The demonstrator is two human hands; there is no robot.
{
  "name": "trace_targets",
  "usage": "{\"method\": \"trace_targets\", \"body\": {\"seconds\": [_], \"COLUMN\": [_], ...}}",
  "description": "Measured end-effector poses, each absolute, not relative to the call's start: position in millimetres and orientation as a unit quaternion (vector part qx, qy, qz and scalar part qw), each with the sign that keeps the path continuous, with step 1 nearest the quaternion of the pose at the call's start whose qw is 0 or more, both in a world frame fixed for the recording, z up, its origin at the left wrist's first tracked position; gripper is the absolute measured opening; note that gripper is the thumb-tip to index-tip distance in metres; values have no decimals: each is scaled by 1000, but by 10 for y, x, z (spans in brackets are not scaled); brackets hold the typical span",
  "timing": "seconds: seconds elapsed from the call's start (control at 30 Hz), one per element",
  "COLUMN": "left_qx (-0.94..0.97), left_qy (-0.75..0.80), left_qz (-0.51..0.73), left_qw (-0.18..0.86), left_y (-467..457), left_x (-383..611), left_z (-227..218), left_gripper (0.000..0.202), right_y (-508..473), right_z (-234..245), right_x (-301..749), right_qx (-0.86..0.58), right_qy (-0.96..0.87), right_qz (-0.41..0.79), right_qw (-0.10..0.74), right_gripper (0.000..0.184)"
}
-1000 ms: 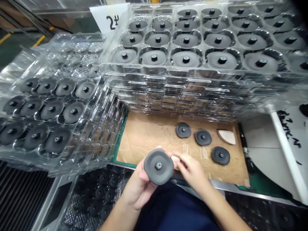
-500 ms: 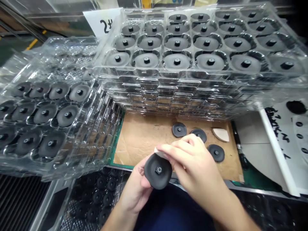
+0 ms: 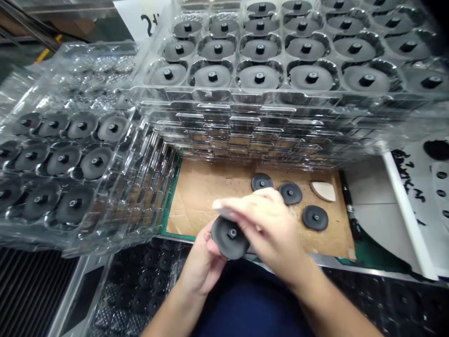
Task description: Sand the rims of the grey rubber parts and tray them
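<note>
My left hand grips a dark grey rubber disc with a small hub in its middle, held up over the near edge of the bench. My right hand lies across the disc's upper right edge, fingers curled over it and blurred by motion; something pale shows at its fingertips, too smeared to name. Three more loose discs lie on the brown cardboard mat just beyond my hands.
A tall stack of clear blister trays filled with discs stands behind the mat. A lower tray stack sits at the left. A pale wedge-shaped piece lies on the mat. A bin of discs sits below left; white boards stand at right.
My right hand came from beside the disc up over its top edge and slid leftward. The left hand kept holding the disc, tilting it slightly.
</note>
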State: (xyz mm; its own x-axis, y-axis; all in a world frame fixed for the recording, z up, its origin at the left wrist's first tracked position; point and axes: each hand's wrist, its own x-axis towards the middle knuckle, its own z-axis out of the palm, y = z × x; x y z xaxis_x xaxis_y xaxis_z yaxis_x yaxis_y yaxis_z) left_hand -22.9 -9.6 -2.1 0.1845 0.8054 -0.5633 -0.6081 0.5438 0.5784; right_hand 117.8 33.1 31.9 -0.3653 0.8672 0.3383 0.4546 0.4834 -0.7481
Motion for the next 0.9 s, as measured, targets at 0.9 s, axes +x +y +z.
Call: {"method": "trace_targets", "body": {"seconds": [0.9], "left_qx": [56], "left_qy": [431], "left_qz": [489], "left_qw": [756], "left_y": [-170], "left_x": [-245], "left_z": [7], "left_gripper": [55], "right_y": [188], "right_z": [478], "right_x": [1128], "right_qx": [-373], "right_qy": [-740], "right_qz": [440], "right_qw": [346], "right_gripper": [23]}}
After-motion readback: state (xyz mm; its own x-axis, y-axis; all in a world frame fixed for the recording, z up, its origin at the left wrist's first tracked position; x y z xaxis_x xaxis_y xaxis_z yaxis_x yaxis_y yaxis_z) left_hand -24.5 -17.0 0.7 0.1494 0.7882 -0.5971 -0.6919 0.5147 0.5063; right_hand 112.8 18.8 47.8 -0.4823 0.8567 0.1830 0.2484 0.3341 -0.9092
